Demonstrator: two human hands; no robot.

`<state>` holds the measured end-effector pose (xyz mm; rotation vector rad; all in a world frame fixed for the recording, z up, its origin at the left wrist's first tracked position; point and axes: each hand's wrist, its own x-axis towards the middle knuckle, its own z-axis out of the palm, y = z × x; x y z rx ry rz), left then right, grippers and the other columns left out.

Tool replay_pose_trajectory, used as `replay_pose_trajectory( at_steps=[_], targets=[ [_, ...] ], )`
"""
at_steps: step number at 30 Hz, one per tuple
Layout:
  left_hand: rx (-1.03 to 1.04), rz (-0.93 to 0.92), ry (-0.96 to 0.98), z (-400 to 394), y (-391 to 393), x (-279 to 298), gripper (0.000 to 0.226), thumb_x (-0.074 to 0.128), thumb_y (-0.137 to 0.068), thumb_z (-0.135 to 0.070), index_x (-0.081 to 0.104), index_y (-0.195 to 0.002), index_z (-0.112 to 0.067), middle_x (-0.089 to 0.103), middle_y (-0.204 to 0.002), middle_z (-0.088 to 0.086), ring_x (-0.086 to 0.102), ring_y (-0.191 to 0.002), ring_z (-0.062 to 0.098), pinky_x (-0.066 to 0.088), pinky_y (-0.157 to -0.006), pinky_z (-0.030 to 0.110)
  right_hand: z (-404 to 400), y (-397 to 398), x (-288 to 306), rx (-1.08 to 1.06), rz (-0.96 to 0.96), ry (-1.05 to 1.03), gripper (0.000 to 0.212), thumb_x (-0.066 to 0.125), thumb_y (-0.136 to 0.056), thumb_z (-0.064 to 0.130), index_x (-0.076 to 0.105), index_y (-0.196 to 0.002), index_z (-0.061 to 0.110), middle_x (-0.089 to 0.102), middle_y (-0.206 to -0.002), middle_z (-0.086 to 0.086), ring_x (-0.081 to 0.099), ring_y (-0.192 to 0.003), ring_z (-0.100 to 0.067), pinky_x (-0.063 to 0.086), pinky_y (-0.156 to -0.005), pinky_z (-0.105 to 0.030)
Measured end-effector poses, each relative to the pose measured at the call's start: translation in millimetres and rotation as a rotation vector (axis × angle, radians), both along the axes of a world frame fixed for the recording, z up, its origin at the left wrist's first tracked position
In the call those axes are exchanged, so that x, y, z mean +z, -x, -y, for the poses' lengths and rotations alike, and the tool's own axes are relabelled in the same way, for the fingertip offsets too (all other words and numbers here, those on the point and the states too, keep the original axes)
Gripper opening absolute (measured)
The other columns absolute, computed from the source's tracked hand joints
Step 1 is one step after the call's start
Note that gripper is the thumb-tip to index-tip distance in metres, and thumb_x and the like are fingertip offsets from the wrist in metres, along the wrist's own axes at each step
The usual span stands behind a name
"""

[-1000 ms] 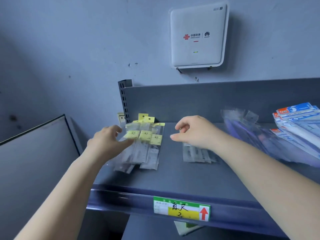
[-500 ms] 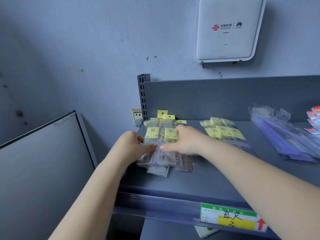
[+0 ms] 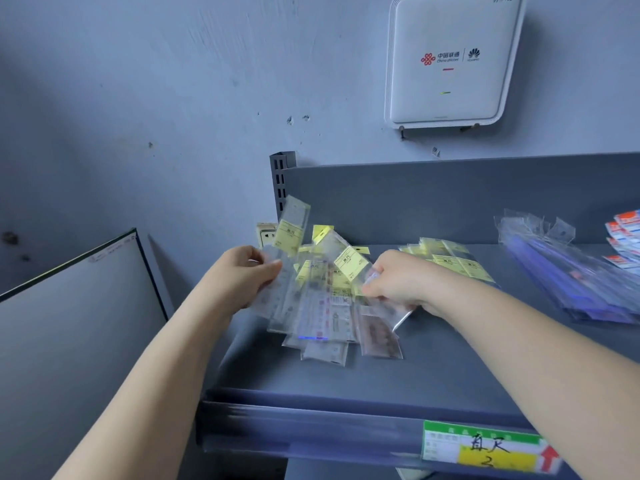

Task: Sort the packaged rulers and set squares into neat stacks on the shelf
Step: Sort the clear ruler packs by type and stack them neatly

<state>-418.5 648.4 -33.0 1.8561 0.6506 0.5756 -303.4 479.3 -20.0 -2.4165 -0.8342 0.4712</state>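
Both hands grasp ruler packs: left hand (image 3: 242, 277) holds one pack (image 3: 289, 237) tilted up, right hand (image 3: 398, 282) pinches another pack (image 3: 349, 263), above the messy pile (image 3: 325, 327) on the shelf (image 3: 433, 368).

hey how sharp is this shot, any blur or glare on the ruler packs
Head view: the ruler packs and both hands, left hand and right hand, are motion-blurred; the shelf edge label smears too. The wall router is sharper. Soft, dim bluish light, little glare; wide-angle bending at edges.

ruler packets (image 3: 325, 306) at shelf (image 3: 433, 368) left end, second stack (image 3: 450, 261) right of them
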Motion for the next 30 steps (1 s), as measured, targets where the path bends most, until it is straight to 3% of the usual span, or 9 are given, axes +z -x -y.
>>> replay_pose_trajectory(
  at_steps=[4, 7, 14, 17, 21, 24, 26, 28, 30],
  targets=[
    [-0.086, 0.137, 0.273, 20.4, -6.0, 15.2, 0.019, 0.047, -0.089, 0.002, 0.051, -0.074, -0.009, 0.052, -0.057, 0.006, 0.048, -0.047, 0.015, 0.042, -0.056, 0.027, 24.3, -9.7, 6.1, -0.096, -0.022, -0.333, 0.013, 0.045, -0.080, 0.005, 0.058, -0.080, 0.008, 0.049, -0.065, -0.008, 0.037, -0.062, -0.021, 0.022, -0.051, -0.025],
    [-0.286, 0.173, 0.382, 43.5, -13.4, 28.9, 0.021, 0.042, -0.087, 0.012, 0.051, -0.080, -0.006, 0.060, -0.058, 0.008, 0.063, -0.048, 0.015, 0.049, -0.043, 0.021, 56.1, -21.6, 19.1, -0.159, -0.045, -0.546, 0.018, 0.042, -0.080, 0.004, 0.058, -0.087, 0.008, 0.052, -0.053, 0.004, 0.033, -0.051, -0.016, 0.022, -0.046, -0.021],
    [-0.476, 0.029, 0.317, 97.4, -59.4, 34.8, 0.033, 0.060, -0.077, 0.019, 0.049, -0.093, -0.007, 0.063, -0.060, 0.006, 0.072, -0.067, 0.018, 0.059, -0.055, 0.030, 117.9, -53.6, 26.0, -0.275, -0.174, -0.807, 0.020, 0.046, -0.083, -0.008, 0.058, -0.083, 0.008, 0.056, -0.062, -0.005, 0.038, -0.048, -0.012, 0.031, -0.036, -0.017],
    [-0.493, -0.030, 0.306, 119.2, -79.1, 30.0, 0.032, 0.062, -0.077, 0.018, 0.048, -0.090, -0.009, 0.063, -0.062, 0.006, 0.071, -0.068, 0.018, 0.060, -0.061, 0.034, 132.7, -62.9, 23.8, -0.270, -0.182, -0.827, 0.020, 0.052, -0.081, -0.010, 0.061, -0.083, 0.008, 0.056, -0.066, -0.007, 0.041, -0.050, -0.013, 0.034, -0.039, -0.017],
    [-0.482, -0.097, 0.283, 140.9, -102.6, 21.4, 0.028, 0.062, -0.080, 0.015, 0.048, -0.091, -0.007, 0.061, -0.053, 0.003, 0.069, -0.062, 0.016, 0.060, -0.059, 0.034, 144.4, -70.0, 19.7, -0.243, -0.198, -0.814, 0.019, 0.057, -0.081, -0.008, 0.062, -0.090, 0.008, 0.057, -0.075, -0.011, 0.044, -0.056, -0.014, 0.036, -0.054, -0.025],
    [-0.390, -0.217, 0.055, 148.1, -112.0, 15.8, 0.027, 0.068, -0.082, -0.002, 0.049, -0.101, -0.004, 0.061, -0.063, 0.007, 0.062, -0.049, 0.013, 0.059, -0.051, 0.030, 145.1, -71.5, 15.8, -0.199, -0.201, -0.820, 0.019, 0.059, -0.083, -0.006, 0.062, -0.098, 0.005, 0.060, -0.080, -0.012, 0.046, -0.057, -0.014, 0.038, -0.058, -0.026],
    [-0.333, -0.313, -0.140, 147.8, -110.3, 16.2, 0.023, 0.067, -0.085, -0.015, 0.049, -0.095, -0.007, 0.058, -0.057, 0.008, 0.058, -0.039, 0.016, 0.054, -0.042, 0.025, 141.1, -70.0, 12.1, -0.145, -0.195, -0.784, 0.024, 0.059, -0.085, -0.004, 0.059, -0.108, 0.001, 0.062, -0.077, -0.011, 0.048, -0.053, -0.012, 0.041, -0.053, -0.021],
    [-0.300, -0.332, -0.258, 141.1, -105.0, 18.9, 0.020, 0.065, -0.087, -0.022, 0.049, -0.083, -0.010, 0.056, -0.053, 0.006, 0.056, -0.039, 0.017, 0.050, -0.038, 0.024, 134.6, -66.6, 5.8, -0.086, -0.115, -0.608, 0.028, 0.062, -0.086, 0.003, 0.056, -0.113, 0.000, 0.063, -0.069, -0.009, 0.049, -0.049, -0.013, 0.042, -0.048, -0.018],
    [-0.267, -0.304, -0.362, 129.0, -95.1, 22.9, 0.020, 0.065, -0.086, -0.026, 0.053, -0.089, -0.011, 0.057, -0.062, 0.004, 0.054, -0.048, 0.014, 0.044, -0.039, 0.023, 127.6, -63.1, -1.0, -0.053, 0.074, -0.297, 0.033, 0.065, -0.086, 0.017, 0.054, -0.113, 0.002, 0.065, -0.067, -0.007, 0.052, -0.045, -0.013, 0.043, -0.049, -0.020]
  ],
)
